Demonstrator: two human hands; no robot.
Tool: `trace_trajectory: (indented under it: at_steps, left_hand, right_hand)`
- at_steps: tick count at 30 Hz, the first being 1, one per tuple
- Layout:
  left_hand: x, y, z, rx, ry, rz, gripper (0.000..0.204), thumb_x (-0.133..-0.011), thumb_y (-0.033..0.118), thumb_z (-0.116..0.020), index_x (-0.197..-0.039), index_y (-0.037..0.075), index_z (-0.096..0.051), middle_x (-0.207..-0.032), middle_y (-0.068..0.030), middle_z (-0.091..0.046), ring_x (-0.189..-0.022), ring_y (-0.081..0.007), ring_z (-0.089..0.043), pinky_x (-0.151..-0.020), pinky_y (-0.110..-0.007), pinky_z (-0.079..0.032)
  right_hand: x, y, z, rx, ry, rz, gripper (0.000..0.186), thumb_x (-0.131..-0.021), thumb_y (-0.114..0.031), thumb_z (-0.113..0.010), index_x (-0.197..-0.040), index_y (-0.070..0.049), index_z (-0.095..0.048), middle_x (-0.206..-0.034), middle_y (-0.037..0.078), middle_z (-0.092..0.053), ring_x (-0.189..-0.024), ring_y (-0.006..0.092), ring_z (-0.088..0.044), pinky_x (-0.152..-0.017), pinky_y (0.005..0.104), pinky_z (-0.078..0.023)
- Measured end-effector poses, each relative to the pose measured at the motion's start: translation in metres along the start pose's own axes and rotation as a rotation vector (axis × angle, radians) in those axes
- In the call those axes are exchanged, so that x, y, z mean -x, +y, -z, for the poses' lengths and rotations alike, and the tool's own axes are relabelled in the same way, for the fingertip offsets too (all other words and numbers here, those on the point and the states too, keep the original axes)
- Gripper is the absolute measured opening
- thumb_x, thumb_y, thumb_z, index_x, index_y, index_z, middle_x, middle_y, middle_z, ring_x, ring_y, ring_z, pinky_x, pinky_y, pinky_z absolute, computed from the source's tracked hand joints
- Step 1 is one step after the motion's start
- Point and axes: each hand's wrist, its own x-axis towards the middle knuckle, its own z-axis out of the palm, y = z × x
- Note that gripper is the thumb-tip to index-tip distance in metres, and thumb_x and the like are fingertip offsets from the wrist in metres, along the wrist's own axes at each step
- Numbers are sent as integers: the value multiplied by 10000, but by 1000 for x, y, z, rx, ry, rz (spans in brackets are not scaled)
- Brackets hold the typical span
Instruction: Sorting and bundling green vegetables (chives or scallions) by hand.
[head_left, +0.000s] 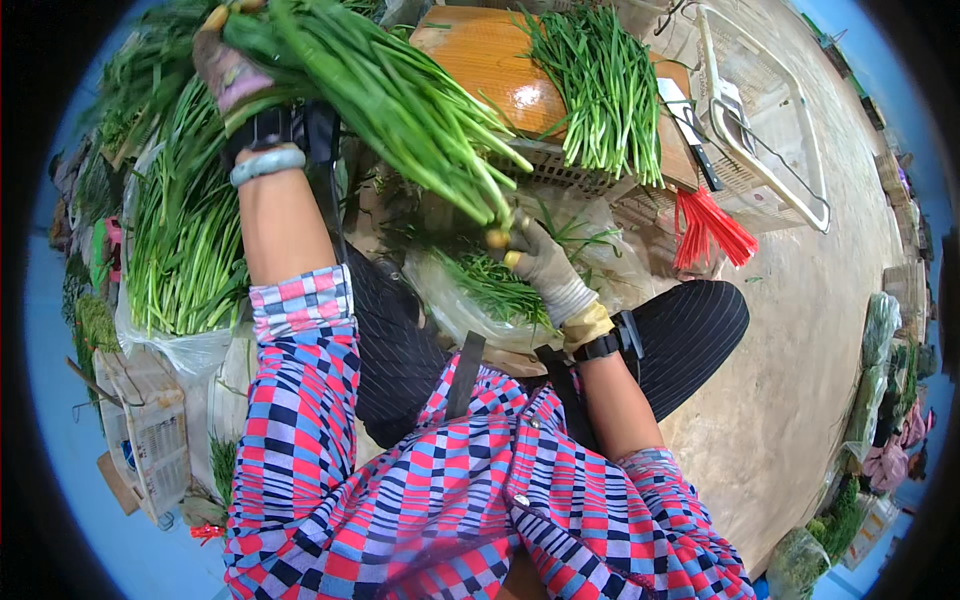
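Note:
A long bunch of garlic chives [385,105] slants through the air in front of me, leafy end at upper left and pale stalk ends toward the middle. My left hand [228,68], in a soiled glove and slightly blurred, grips it near the leafy end. Gloved as well, my right hand [545,265] has its fingertips closed at the lowest stalk ends. Beneath the bunch, loose green trimmings [490,285] lie on a clear plastic sheet [435,285]. Another bunch of garlic chives [605,95] rests on the wooden board [480,60] ahead.
A knife [690,130] lies at the board's right edge, above hanging red ties [710,230]. Right of it stands a white plastic basket [775,150]. Many more chives [185,240] fill a plastic-lined pile at left, with a crate [150,430] behind it.

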Motion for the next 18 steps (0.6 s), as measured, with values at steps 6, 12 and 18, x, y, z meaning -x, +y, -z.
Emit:
trace_trajectory:
  at_steps: [6,12,18]
  left_hand:
    - [-63,-27,25,149,85,85,273,-789,349,-609,-765,78,-625,-706,-47,-615,-615,-199,-557,-602,-318,-473]
    - [-10,-60,-105,-689,290,-156,261,-821,301,-566,-849,53,-643,-886,-80,-621,-838,-197,-527,-772,-317,-398]
    - [-72,-80,-27,-99,-59,95,234,-856,223,-510,-956,35,-606,-914,-113,-636,-879,-230,-569,-837,-334,-431]
  right_hand:
    - [-36,-40,-54,-468,147,82,477,-872,-227,-594,-1253,3,-422,-1010,85,-585,-811,160,-601,-720,326,-513]
    - [-37,-64,18,362,676,602,302,-809,-51,-634,-1107,-30,-595,-965,90,-641,-763,151,-613,-689,238,-502]
    - [-79,-122,17,1849,367,490,709,-714,-226,-701,-1338,-259,-365,-1315,35,-463,-1226,253,-404,-1016,430,-306]
